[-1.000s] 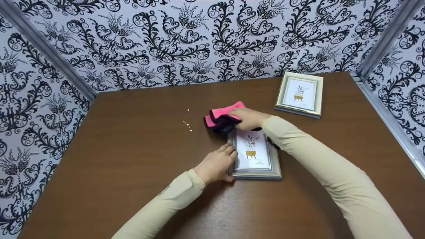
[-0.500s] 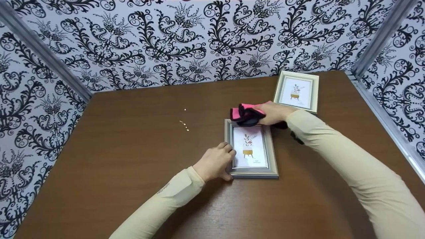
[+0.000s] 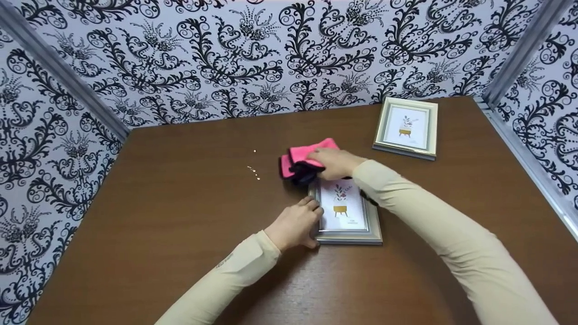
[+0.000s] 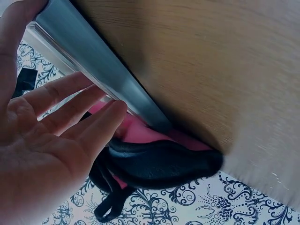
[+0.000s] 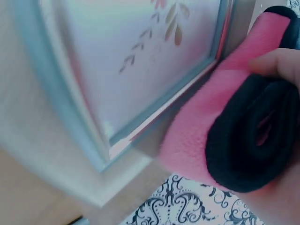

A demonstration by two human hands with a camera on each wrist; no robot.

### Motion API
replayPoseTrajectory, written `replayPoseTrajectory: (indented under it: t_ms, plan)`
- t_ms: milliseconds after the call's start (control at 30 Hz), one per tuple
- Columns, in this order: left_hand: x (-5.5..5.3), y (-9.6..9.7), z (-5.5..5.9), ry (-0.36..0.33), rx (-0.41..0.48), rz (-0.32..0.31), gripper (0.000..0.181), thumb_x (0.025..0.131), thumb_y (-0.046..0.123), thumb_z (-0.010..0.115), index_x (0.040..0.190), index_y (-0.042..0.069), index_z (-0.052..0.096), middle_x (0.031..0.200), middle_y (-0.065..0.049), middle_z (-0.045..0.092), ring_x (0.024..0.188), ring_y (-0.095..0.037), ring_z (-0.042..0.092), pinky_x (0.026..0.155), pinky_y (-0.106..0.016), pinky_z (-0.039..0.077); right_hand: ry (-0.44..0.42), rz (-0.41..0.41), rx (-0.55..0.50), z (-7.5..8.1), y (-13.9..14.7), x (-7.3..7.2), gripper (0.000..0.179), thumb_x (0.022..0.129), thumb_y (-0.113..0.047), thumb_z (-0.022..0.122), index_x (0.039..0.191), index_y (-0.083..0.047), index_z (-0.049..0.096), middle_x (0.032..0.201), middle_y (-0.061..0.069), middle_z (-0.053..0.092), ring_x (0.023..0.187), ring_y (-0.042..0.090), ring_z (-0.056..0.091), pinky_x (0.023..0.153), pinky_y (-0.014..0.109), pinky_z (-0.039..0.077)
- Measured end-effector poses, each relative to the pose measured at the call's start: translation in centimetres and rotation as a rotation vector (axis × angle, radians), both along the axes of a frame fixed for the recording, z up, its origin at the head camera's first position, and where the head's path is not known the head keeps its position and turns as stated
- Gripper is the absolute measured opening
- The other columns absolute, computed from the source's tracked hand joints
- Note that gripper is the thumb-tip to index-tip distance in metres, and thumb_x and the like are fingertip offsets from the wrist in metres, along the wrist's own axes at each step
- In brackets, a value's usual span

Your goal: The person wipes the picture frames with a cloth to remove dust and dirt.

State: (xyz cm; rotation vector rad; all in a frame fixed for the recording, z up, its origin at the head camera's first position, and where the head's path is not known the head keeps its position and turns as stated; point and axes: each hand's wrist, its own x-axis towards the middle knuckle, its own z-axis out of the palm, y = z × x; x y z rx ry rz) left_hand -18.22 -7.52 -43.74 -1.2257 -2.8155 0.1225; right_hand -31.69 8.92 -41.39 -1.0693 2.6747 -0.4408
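A picture frame (image 3: 345, 216) with a flowerpot print lies flat on the brown table. My left hand (image 3: 295, 221) grips its left side, thumb at the near corner and fingertips on the front edge; the left wrist view shows these fingers (image 4: 93, 126) at the frame's silvery side (image 4: 103, 70). My right hand (image 3: 334, 163) holds a folded pink cloth (image 3: 311, 153) with dark edging over the far end of the frame, hiding that end. In the right wrist view the bunched cloth (image 5: 201, 117) lies against the frame's border (image 5: 154, 122), near the glass.
A second, similar frame (image 3: 405, 127) lies at the table's back right. Several small pale crumbs (image 3: 255, 171) are scattered left of the cloth. Patterned walls (image 3: 253, 58) enclose the table (image 3: 180, 203) at the back and both sides.
My right hand with the cloth went right along the frame's far end, then came back left to its far left corner. The left hand has stayed on the frame.
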Motion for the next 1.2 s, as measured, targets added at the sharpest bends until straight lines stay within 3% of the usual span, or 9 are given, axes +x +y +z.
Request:
replayPoseTrajectory:
  t_ms: [233,400,533,667,833,933,1033,1133,1200]
  plan:
    - [0.0,0.1,-0.1,0.002,-0.018,0.021,0.062,0.060,0.047,0.087,0.103,0.009,0.064,0.113,-0.006,0.060,0.112,-0.023,0.055,0.074,-0.034,0.056,0.009,0.026,-0.094,-0.7,0.9,-0.2,0.048,0.083,-0.009,0.064,0.129,0.000,0.056,0.133,0.018,0.053,0.127,0.034,0.046,0.108,0.045,0.032]
    - [0.1,0.1,0.1,0.035,-0.023,0.019,0.061,0.059,0.050,0.086,0.100,0.010,0.064,0.106,-0.003,0.061,0.105,-0.021,0.057,0.068,-0.034,0.057,-0.031,-0.001,-0.139,-0.2,3.1,-0.6,0.034,0.081,-0.007,0.066,0.115,-0.001,0.063,0.114,0.017,0.064,0.104,0.032,0.060,0.097,0.046,0.043]
    - [0.2,0.0,0.1,0.048,-0.017,0.015,0.061,0.058,0.050,0.086,0.099,0.010,0.065,0.103,-0.002,0.061,0.100,-0.020,0.057,0.066,-0.034,0.057,-0.033,-0.066,-0.091,0.1,4.9,-0.6,0.028,0.081,-0.012,0.068,0.107,-0.004,0.064,0.105,0.012,0.067,0.091,0.030,0.062,0.088,0.047,0.048]
    - [0.2,0.0,0.1,0.052,-0.011,0.011,0.060,0.058,0.049,0.086,0.099,0.010,0.065,0.103,-0.002,0.062,0.099,-0.021,0.058,0.067,-0.034,0.056,0.018,-0.131,-0.016,0.3,5.9,-0.4,0.027,0.079,-0.019,0.071,0.101,-0.006,0.064,0.094,0.010,0.067,0.085,0.030,0.062,0.082,0.047,0.049]
    - [0.5,-0.2,0.0,0.053,-0.005,0.013,0.061,0.060,0.051,0.085,0.100,0.009,0.065,0.108,-0.005,0.063,0.107,-0.024,0.057,0.072,-0.035,0.057,0.031,-0.133,-0.022,0.2,5.0,0.5,0.029,0.077,-0.006,0.069,0.105,-0.004,0.064,0.099,0.011,0.067,0.090,0.030,0.062,0.085,0.046,0.049]
    - [0.6,-0.3,-0.2,0.038,0.007,0.019,0.060,0.061,0.050,0.085,0.100,0.009,0.064,0.109,-0.006,0.063,0.110,-0.026,0.058,0.075,-0.036,0.056,0.019,-0.083,-0.044,0.0,3.5,1.4,0.042,0.076,0.004,0.068,0.117,-0.005,0.063,0.111,0.012,0.065,0.103,0.030,0.060,0.092,0.046,0.047]
    - [0.6,-0.3,-0.2,0.026,0.010,0.025,0.058,0.062,0.048,0.086,0.098,0.010,0.063,0.103,-0.005,0.063,0.102,-0.025,0.061,0.074,-0.035,0.056,0.035,0.023,-0.043,-0.2,1.9,2.1,0.056,0.074,0.008,0.068,0.126,-0.009,0.060,0.124,0.012,0.061,0.117,0.030,0.055,0.099,0.048,0.042]
    - [0.6,-0.3,-0.3,0.041,0.010,0.023,0.055,0.061,0.048,0.086,0.094,0.010,0.062,0.093,-0.003,0.061,0.089,-0.022,0.061,0.068,-0.034,0.055,0.093,0.126,-0.020,-0.4,1.0,2.7,0.061,0.075,0.007,0.067,0.133,-0.011,0.056,0.135,0.012,0.054,0.127,0.032,0.046,0.103,0.051,0.037]
    - [0.7,-0.3,-0.2,0.058,0.007,0.024,0.056,0.060,0.049,0.086,0.093,0.010,0.063,0.092,-0.003,0.061,0.088,-0.022,0.061,0.068,-0.034,0.055,0.140,0.149,-0.003,-0.5,1.0,3.0,0.059,0.077,0.003,0.068,0.134,-0.011,0.056,0.137,0.014,0.053,0.128,0.034,0.046,0.100,0.053,0.039]
